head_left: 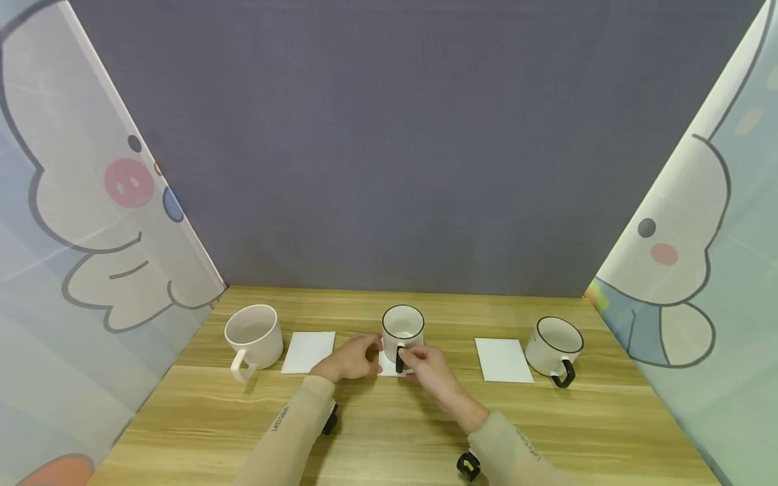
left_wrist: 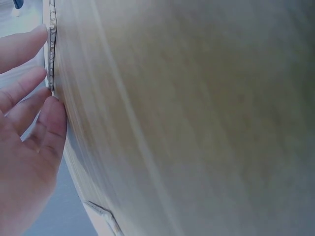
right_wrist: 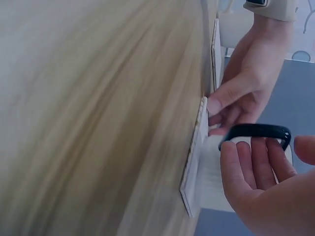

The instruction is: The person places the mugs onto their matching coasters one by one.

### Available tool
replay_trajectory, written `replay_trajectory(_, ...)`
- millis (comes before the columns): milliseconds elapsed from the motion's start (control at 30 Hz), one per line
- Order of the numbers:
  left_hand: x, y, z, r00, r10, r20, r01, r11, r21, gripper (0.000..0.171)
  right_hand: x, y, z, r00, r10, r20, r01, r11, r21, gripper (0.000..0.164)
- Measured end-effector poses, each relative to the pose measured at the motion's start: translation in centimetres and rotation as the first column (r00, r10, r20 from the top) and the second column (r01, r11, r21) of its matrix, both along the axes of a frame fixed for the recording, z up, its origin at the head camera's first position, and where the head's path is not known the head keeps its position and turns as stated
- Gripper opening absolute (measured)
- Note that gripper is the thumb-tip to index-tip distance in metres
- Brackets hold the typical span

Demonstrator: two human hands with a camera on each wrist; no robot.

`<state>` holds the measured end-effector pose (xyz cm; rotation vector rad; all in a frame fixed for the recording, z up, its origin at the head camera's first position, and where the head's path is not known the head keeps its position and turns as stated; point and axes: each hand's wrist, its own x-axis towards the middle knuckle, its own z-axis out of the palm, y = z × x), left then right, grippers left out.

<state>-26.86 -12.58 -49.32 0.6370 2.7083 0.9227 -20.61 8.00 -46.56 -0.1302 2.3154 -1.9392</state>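
A white mug (head_left: 404, 322) with a black rim and black handle (right_wrist: 256, 130) stands upright over a white square coaster (head_left: 387, 368) at the middle of the table. Around its handle are the fingers of my right hand (head_left: 433, 372), with the thumb against it in the head view. My left hand (head_left: 352, 358) is at the coaster's left side, its fingers loosely bent and apart. In the right wrist view, the left thumb touches or nearly touches the edge of the coaster (right_wrist: 195, 157). Whether the mug's base rests fully on the coaster cannot be made out.
At the left stands a white mug (head_left: 260, 343) with a white handle, beside a white square coaster (head_left: 308, 352). A white mug (head_left: 550, 354) with black rim and handle stands at the right, near another coaster (head_left: 504, 360). A grey partition (head_left: 389, 148) rises behind the wooden table.
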Motion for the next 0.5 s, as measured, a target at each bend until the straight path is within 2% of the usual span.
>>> replay_trajectory(200,0.0,0.0,0.1,1.000,-0.009,-0.020,0.009,1.000,0.003,0.032,0.2,0.9,0.9,0.999,0.009,-0.048,-0.006,0.998,0.065,0.025)
replay_trajectory(500,0.1,0.1,0.1,1.000,-0.001,-0.020,0.001,1.000,-0.001,0.032,0.5,1.9,2.0,0.996,0.046,-0.082,-0.035,0.991,0.132,0.028)
